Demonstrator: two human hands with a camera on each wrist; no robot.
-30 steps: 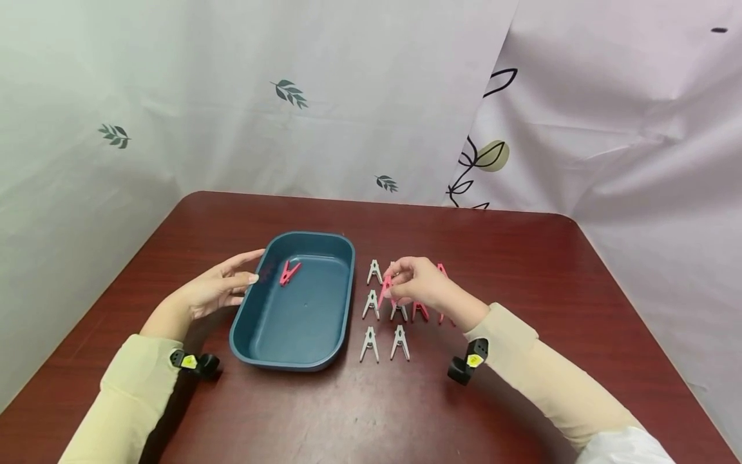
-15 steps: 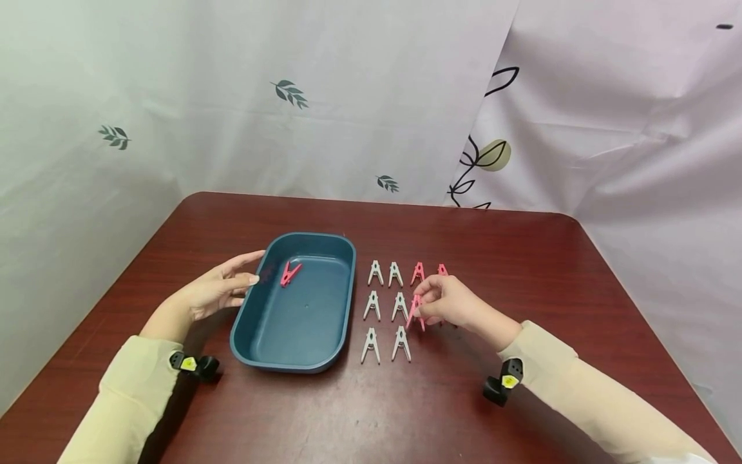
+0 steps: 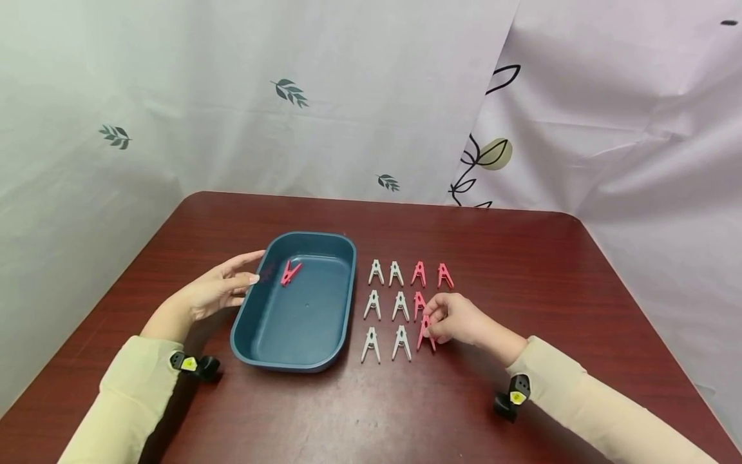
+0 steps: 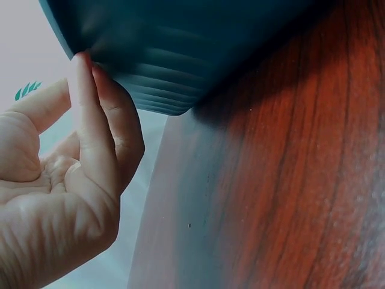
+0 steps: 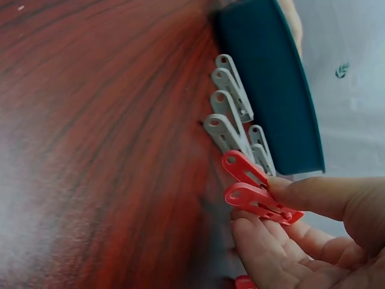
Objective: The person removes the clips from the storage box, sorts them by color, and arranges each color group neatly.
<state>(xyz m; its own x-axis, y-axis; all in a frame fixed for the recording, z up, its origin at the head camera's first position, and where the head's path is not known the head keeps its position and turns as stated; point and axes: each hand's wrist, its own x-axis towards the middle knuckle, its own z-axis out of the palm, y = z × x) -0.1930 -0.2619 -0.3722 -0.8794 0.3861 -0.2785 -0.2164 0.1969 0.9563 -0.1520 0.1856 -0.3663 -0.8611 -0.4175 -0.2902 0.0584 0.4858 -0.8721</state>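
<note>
In the head view my right hand [image 3: 460, 320] pinches a pink clothespin [image 3: 426, 334] between thumb and fingertips, low over the table. This clothespin [image 5: 258, 201] appears large in the right wrist view. Just beyond it lies another pink clothespin [image 3: 419, 304]; two more pink ones sit in the far row. White clothespins [image 3: 401, 343] stand in two columns left of the pink ones. My left hand [image 3: 216, 289] touches the left side of a blue basin [image 3: 292, 365] with its fingertips, also seen on the basin wall [image 4: 162, 66]. One pink clothespin [image 3: 290, 273] lies inside the basin.
The dark red wooden table [image 3: 371, 419] carries everything. Behind it hangs a pale curtain [image 3: 232, 129] with leaf prints. The basin stands close to the left column of white clothespins.
My right hand has moved right and toward me with a pink clothespin, past a pink one now lying in the middle row. The left hand and basin have stayed put.
</note>
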